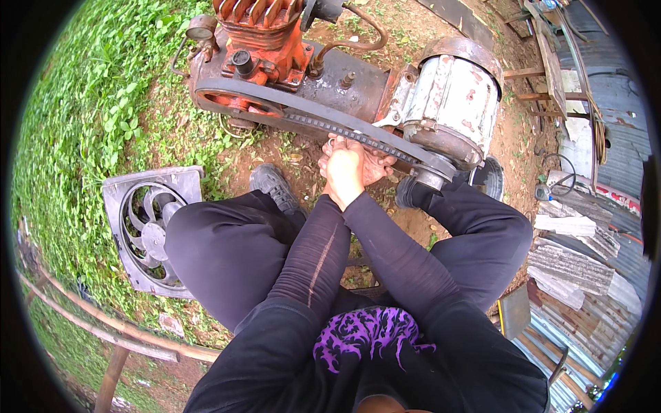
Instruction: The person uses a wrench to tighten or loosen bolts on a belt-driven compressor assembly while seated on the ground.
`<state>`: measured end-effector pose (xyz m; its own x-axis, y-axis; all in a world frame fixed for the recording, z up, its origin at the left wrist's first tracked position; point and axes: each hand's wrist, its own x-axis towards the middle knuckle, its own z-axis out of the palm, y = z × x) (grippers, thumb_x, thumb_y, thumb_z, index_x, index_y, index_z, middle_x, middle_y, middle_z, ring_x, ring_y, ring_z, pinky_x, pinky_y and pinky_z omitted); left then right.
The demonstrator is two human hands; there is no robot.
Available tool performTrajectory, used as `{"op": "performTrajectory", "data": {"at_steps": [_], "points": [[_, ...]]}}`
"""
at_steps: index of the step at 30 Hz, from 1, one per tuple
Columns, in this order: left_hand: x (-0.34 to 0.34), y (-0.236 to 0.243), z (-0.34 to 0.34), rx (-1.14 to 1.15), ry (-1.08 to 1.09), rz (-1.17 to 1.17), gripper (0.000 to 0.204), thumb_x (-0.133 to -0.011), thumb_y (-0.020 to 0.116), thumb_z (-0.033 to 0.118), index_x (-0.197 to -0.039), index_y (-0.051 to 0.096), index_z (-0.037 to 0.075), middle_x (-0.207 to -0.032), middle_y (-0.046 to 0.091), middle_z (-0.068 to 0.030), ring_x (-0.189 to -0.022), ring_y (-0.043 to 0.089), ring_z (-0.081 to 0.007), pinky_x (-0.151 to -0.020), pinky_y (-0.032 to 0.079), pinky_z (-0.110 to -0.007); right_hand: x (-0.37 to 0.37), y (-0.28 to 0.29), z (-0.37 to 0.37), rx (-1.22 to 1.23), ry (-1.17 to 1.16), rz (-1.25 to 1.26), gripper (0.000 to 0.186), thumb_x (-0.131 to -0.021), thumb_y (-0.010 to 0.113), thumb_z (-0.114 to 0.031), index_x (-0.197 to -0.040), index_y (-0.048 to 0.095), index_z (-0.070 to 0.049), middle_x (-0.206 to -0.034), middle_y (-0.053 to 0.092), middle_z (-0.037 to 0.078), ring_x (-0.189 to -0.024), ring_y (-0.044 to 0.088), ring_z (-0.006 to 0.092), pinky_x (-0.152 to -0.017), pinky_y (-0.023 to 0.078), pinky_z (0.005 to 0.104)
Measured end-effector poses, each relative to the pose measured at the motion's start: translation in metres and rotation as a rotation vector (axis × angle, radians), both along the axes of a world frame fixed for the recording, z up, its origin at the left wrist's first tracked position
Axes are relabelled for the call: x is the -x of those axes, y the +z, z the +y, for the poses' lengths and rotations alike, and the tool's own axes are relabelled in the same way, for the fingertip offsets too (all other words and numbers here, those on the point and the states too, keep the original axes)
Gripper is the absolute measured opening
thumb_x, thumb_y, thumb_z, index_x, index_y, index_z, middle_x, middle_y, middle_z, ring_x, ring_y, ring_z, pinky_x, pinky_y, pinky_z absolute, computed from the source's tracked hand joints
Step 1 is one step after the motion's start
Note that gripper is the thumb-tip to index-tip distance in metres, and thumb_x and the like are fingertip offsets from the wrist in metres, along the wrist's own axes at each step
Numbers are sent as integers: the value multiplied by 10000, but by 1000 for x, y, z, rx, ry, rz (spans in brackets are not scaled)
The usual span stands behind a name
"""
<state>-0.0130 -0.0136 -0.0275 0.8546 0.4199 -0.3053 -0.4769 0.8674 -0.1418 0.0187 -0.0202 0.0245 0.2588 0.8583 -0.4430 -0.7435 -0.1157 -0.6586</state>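
My hands meet just below a black drive belt (303, 106), near the middle of its lower, notched run. My right hand (345, 170) lies over my left, its back up and its fingers mostly hidden from sight. Under it, my left hand (376, 167) reaches to the right with its fingers loosely apart. Whether either hand touches the belt I cannot tell. The belt runs from an orange flywheel (237, 104), beside an orange finned compressor head (265, 41), to a metal pulley (434, 175) on a worn white electric motor (451, 96).
Beneath the compressor head lies a dark tank (354, 76). A radiator fan in a square shroud (113, 206) rests on the grass by my left knee. Bamboo rails (124, 336) stand at the lower left. Corrugated sheets and boards (575, 265) are piled at the right.
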Motion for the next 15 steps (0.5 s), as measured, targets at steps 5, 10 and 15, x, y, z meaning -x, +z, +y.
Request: {"op": "performTrajectory", "data": {"at_steps": [5, 10, 15], "points": [[-9, 7, 3, -6, -27, 22, 496, -842, 481, 428, -1047, 507, -23, -890, 582, -211, -694, 534, -367, -637, 471, -463, 22, 34, -14, 190, -210, -128, 163, -1043, 406, -180, -1035, 497, -45, -666, 437, -11, -454, 369, 86, -409, 327, 240], [-22, 15, 12, -11, -40, 83, 505, -841, 482, 431, -1059, 504, -24, -889, 583, -210, -700, 541, -373, -647, 474, -469, 5, 41, -41, 339, -215, -149, 124, -1036, 418, -197, -963, 482, -119, -666, 405, -28, -465, 321, 66, -413, 267, 225], [-23, 38, 22, -22, -75, 209, 514, -840, 483, 434, -1070, 501, -25, -889, 585, -209, -706, 547, -379, -656, 478, -474, -7, 30, -51, 362, -173, -301, 169, -1031, 420, -201, -901, 495, -123, -631, 401, -42, -436, 316, 66, -392, 252, 233]]}}
